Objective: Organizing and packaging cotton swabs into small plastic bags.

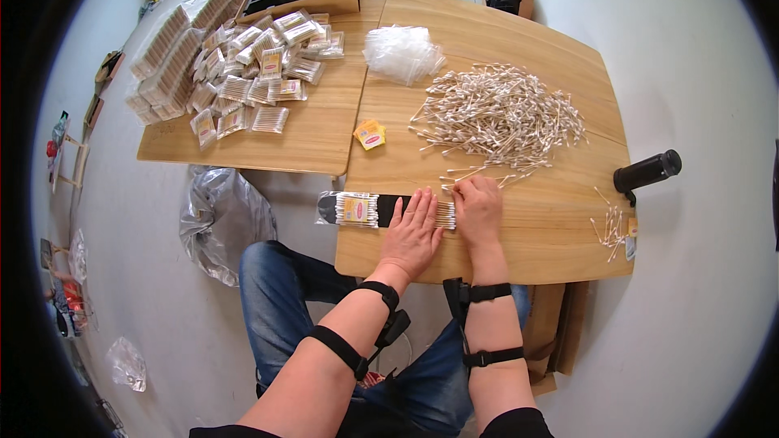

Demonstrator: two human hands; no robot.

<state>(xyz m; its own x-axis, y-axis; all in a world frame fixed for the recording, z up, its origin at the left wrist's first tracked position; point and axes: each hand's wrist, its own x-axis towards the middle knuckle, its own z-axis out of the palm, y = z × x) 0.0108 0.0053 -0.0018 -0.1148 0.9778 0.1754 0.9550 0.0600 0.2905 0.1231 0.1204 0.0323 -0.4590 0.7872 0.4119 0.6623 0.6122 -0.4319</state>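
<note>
lying left-right: black strip (389, 211) | rounded end leftward | swabs (446, 216) perpendicular

The left hand (414, 231) is lying flat over a long black strip (389, 209) on the pale wooden desk (560, 219); the right hand (479, 207) is curling its fingers beside a row of white-tipped cotton swabs (447, 215). Farther right, a heap of loose white swabs (503, 113) is lying; far left, clear plastic swab packets (264, 65) are sitting piled.
</note>
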